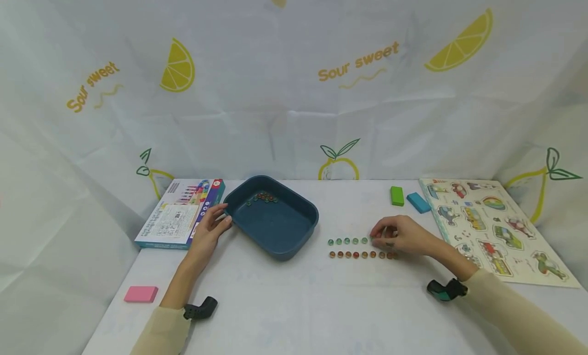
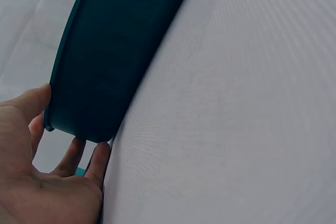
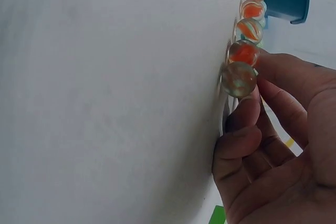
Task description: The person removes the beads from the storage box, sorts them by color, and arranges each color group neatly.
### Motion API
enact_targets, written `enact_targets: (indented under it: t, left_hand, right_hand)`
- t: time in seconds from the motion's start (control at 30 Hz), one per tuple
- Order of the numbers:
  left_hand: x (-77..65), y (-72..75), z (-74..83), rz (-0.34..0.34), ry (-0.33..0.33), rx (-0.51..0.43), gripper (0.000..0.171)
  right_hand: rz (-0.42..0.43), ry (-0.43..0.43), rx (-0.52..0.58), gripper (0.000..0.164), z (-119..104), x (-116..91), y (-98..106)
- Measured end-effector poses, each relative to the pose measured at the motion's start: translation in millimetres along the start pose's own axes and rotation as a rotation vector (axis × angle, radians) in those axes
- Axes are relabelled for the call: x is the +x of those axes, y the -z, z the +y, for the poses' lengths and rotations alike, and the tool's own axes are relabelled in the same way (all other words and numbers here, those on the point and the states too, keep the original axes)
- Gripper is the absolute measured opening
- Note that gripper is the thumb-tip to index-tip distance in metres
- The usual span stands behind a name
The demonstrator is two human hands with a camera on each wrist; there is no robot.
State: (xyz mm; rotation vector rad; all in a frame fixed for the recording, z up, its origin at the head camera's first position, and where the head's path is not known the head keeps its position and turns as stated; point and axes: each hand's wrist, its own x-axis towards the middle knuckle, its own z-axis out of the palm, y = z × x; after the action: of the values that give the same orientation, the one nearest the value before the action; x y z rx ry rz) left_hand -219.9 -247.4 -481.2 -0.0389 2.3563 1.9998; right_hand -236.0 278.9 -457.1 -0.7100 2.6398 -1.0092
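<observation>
Thumb and fingertips of my left hand [image 1: 211, 229] rest at the left corner of a dark blue bin [image 1: 294, 241], relaxed against its rim and outer wall. Inside the bin, several marbles [image 1: 265, 197] lie along the far side. My right hand [image 1: 398, 234] pinches a green marble [image 1: 372, 238] at the right end of a row of green marbles [image 1: 347, 241]; the fingers mostly hide it. Nearer me runs a parallel row of orange-red marbles [image 1: 356, 255]. In the right wrist view, its end marble [image 3: 239, 79] sits right beside the thumb and fingers.
A boxed game [image 1: 172, 217] lies left of the bin, with a pink block [image 1: 141, 294] nearer me. Green [image 1: 397, 196] and blue [image 1: 419, 203] blocks lie behind the right hand. A picture puzzle board [image 1: 496, 227] covers the right side. A printed white cloth hangs behind.
</observation>
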Motion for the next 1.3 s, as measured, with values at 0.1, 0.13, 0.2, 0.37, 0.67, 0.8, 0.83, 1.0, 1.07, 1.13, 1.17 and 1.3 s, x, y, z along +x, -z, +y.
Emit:
enact_targets:
  t: [0.1, 0.13, 0.2, 0.37, 0.67, 0.8, 0.83, 1.0, 1.07, 1.13, 1.17, 1.3]
  left_hand:
    - [-0.2, 0.8, -1.2, -0.002, -0.006, -0.004, 0.058]
    - [-0.3, 1.0, -1.6, -0.001, -0.007, -0.006, 0.058]
    - [-0.5, 1.1, -2.5, 0.002, -0.006, -0.003, 0.058]
    - [-0.3, 0.6, -3.6, 0.005, 0.001, -0.003, 0.058]
    - [0.0, 2.7, -1.2, 0.007, 0.008, 0.004, 0.058]
    - [-0.6, 5.9, -0.1, 0.013, 0.007, 0.011, 0.058]
    - [-0.6, 6.4, -0.3, 0.012, 0.006, 0.012, 0.058]
    - [-0.5, 6.5, -1.0, 0.002, 0.017, -0.002, 0.058]
    - [-0.1, 5.4, -0.5, -0.002, 0.019, -0.009, 0.059]
    - [0.1, 4.2, 0.8, -0.002, 0.015, -0.013, 0.059]
    - [0.2, 3.6, 1.3, -0.001, 0.009, -0.016, 0.058]
    - [-0.1, 1.0, 1.4, -0.007, 0.012, -0.028, 0.058]
  right_hand:
    - [-0.003, 0.002, 0.006, 0.016, 0, 0, -2]
    - [-0.005, 0.002, 0.009, 0.016, 0, 0, -2]
    - [-0.008, 0.002, 0.016, 0.017, 0, 0, -2]
    - [-0.002, -0.012, 0.027, 0.016, -1, 0, 0]
    - [0.088, 0.039, 0.130, 0.018, -56, 40, 22]
    - [0.073, 0.140, 0.150, 0.021, -102, 86, 15]
    - [0.066, 0.158, 0.154, 0.022, -114, 98, 11]
    - [0.019, 0.165, 0.262, 0.028, -157, 159, -25]
    - [0.006, 0.163, 0.269, 0.029, -167, 181, -43]
    - [0.014, 0.184, 0.218, 0.030, -173, 201, -59]
    - [0.021, 0.188, 0.192, 0.030, -175, 209, -66]
    - [0.079, 0.151, 0.090, 0.028, -179, 233, -92]
